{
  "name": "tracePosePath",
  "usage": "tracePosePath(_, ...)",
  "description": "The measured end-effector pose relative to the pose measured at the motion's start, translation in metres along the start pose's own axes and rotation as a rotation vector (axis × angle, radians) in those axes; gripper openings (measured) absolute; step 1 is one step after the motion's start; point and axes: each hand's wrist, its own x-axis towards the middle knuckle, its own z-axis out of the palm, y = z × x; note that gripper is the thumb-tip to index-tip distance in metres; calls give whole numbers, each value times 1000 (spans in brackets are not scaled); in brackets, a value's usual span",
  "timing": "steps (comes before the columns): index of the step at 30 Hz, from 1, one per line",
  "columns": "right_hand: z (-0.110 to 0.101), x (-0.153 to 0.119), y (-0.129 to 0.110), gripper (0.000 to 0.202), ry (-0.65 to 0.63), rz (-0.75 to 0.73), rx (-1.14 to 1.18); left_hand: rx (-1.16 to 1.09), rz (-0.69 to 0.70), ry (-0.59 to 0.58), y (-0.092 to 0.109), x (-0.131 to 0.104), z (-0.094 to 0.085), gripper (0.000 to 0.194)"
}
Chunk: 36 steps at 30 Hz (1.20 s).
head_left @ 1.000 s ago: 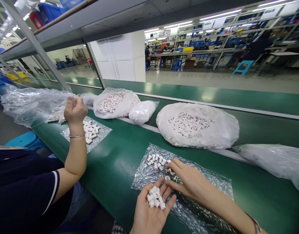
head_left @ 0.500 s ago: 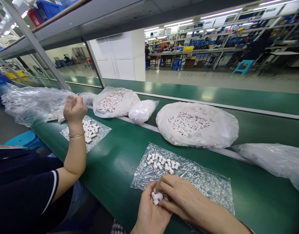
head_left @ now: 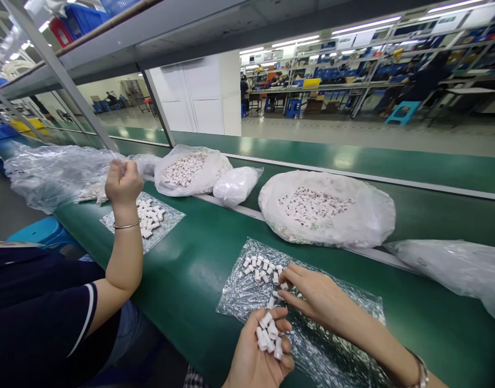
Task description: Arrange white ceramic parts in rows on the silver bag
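In the palm of my left hand [head_left: 263,350], fingers curled up around them, lies a small heap of white plastic fittings [head_left: 270,335]. My right hand [head_left: 312,293] reaches over a clear plastic bag [head_left: 235,293] lying flat on the green bench. Its thumb and fingertips close on a white fitting [head_left: 277,295], partly hidden by the fingers. Just beyond those fingertips, a loose group of white fittings [head_left: 257,275] rests on the bag. One more fitting [head_left: 270,302] sits between my two hands.
Behind the bag stands a large open bag of small parts [head_left: 315,207]; a second open bag [head_left: 185,170] and a closed white bag [head_left: 237,184] are further left. A co-worker's raised hand [head_left: 124,183] is above another flat bag with white fittings [head_left: 150,218]. A shelf [head_left: 199,32] hangs overhead.
My right hand has moved away from my left palm, forward to the fittings on the bag. My left palm now shows its heap of fittings. More fittings lie near my right fingertips.
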Motion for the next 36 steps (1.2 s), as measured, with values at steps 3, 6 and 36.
tracePosePath(3, -6, -4, -18, 7, -52, -45, 136, 81, 49, 5, -2, 3, 2, 38)
tracePosePath(6, -8, -8, -32, 5, -127, -81, 212, 164, 77, 21, -6, 5, 1, 37)
tracePosePath(36, -2, -12, -41, 8, -134, -140, 43, 322, 161, -35, -3, -6, 5, 43)
